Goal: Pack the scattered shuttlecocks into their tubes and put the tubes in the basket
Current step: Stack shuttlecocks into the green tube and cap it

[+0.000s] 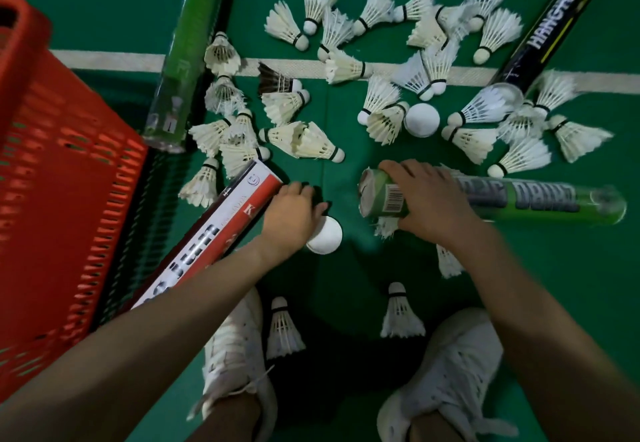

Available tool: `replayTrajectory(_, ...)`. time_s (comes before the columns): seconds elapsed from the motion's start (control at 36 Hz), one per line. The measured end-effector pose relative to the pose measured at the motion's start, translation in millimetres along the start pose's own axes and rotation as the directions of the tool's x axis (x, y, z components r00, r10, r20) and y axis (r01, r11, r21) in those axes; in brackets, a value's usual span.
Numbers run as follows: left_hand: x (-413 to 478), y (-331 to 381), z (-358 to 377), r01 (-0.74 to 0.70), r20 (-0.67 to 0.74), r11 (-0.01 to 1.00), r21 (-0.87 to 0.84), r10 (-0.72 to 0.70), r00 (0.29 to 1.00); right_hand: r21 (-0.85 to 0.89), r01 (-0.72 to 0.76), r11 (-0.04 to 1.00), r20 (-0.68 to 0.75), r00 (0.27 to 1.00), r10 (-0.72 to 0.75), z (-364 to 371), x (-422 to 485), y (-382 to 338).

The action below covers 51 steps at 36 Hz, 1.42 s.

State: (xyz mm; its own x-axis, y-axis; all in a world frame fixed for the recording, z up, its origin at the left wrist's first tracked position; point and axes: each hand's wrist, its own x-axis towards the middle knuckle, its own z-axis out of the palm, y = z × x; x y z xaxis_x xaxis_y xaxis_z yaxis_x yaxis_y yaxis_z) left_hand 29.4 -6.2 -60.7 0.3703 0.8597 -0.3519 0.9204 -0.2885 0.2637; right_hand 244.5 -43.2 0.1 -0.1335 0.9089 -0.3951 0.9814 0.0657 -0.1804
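Green tube (540, 199) lies crosswise, mouth pointing left.

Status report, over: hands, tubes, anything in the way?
Right hand grips green tube by its mouth. Left hand at end of red-and-white tube, grip unclear. Shuttlecocks lie scattered; one under green tube.

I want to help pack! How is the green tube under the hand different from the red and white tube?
The green tube has grey letters; the red and white tube has black ones. The green tube lies crosswise; the red and white tube slants beside the basket. The right hand grips the green tube; the left hand sits at the red and white tube's end. Both are long tubes lying down.
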Motion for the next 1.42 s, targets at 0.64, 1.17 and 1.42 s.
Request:
replayTrajectory(0.64, 85.1, 24.1, -40.9, -0.022, -0.159, 0.938, -0.347, -0.035, 0.987, 0.021, -0.103, 0.994, -0.079, 0.991, 0.104, -0.6, 11.4, 15.9)
replayTrajectory(1.17, 7.9, 49.6, -41.1, -0.147, -0.189, 0.339, -0.929, -0.094, 0.977, 0.138, -0.159, 0.978, -0.165, 0.969, 0.181, -16.1, 6.6, 11.5)
replayTrajectory(1.42, 6.1, 61.1, -47.1, -0.114, -0.105, 0.36, -0.926, 0.043, 0.994, 0.125, -0.18, 0.976, -0.137, 0.971, 0.197, -22.0, 1.0, 0.5)
